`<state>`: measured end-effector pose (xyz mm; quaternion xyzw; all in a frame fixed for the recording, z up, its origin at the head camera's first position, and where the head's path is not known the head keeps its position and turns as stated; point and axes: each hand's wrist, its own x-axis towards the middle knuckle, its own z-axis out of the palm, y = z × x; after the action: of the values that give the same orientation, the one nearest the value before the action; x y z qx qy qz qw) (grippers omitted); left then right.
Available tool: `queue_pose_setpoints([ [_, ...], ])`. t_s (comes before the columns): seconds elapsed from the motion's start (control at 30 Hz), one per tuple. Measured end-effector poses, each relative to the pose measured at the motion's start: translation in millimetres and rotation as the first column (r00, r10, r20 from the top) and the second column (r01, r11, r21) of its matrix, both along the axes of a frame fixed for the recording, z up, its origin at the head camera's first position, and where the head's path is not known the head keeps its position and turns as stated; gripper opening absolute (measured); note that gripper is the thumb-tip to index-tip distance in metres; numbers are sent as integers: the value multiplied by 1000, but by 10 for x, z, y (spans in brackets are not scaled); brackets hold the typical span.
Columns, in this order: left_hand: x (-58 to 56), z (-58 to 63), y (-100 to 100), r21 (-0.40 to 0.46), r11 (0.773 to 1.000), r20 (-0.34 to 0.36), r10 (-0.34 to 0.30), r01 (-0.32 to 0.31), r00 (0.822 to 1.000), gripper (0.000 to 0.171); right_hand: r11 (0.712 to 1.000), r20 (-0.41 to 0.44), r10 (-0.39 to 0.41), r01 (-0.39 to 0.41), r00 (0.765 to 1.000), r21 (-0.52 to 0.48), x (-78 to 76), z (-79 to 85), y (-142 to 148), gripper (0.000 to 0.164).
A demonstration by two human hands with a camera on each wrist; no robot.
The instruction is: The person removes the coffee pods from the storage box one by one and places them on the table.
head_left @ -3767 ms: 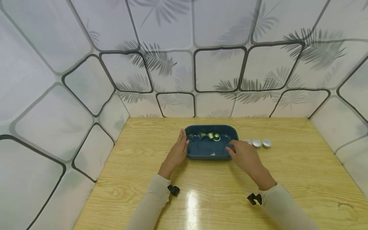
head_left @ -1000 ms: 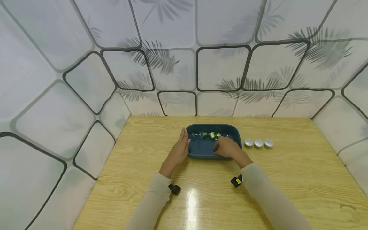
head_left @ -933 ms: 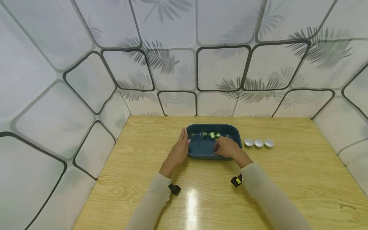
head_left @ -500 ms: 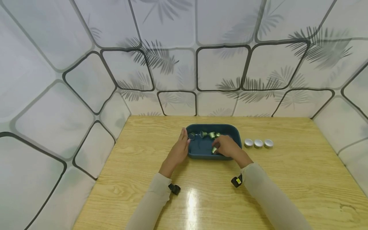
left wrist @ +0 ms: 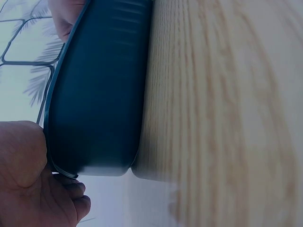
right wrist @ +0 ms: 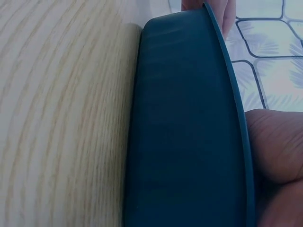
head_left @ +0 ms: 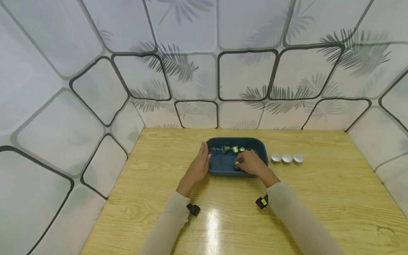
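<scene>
A dark blue rectangular tray (head_left: 223,174) sits on the wooden table. At its left end my left hand (head_left: 197,170) holds the wall, with long fingers outside and the thumb at the rim. My right hand (head_left: 253,163) reaches over the front right of the tray and pinches a small green coffee capsule (head_left: 236,165) low inside it, partly covered by the fingers. Along the back wall lie several more green capsules (head_left: 225,148), some on their sides. In the right wrist view the tray's outer wall (right wrist: 184,118) hides the right fingertips.
Three capsules (head_left: 286,159) with silver lids up stand in a row on the table (head_left: 318,191), just right of the tray. Behind the table rises a patterned wall covering (head_left: 245,78), and another stands at the left.
My right hand has moved left from the tray's right end and taken hold of a capsule inside. Over the last second the capsule has come into sight and turned. The left hand stays put.
</scene>
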<state>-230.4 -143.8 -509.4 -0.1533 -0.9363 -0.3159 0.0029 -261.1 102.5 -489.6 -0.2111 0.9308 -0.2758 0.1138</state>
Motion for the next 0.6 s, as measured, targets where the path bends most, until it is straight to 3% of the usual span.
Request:
queue_pose_setpoints([
  [0.37, -8, -7, 0, 1, 1000, 2, 4, -4, 1000, 58, 1000, -26, -16, 16, 1000, 10, 11, -37, 11, 18],
  [0.6, -10, -6, 2, 0, 1000, 6, 8, -8, 1000, 58, 998, -35, -31, 33, 999, 49, 0, -43, -1, 42],
])
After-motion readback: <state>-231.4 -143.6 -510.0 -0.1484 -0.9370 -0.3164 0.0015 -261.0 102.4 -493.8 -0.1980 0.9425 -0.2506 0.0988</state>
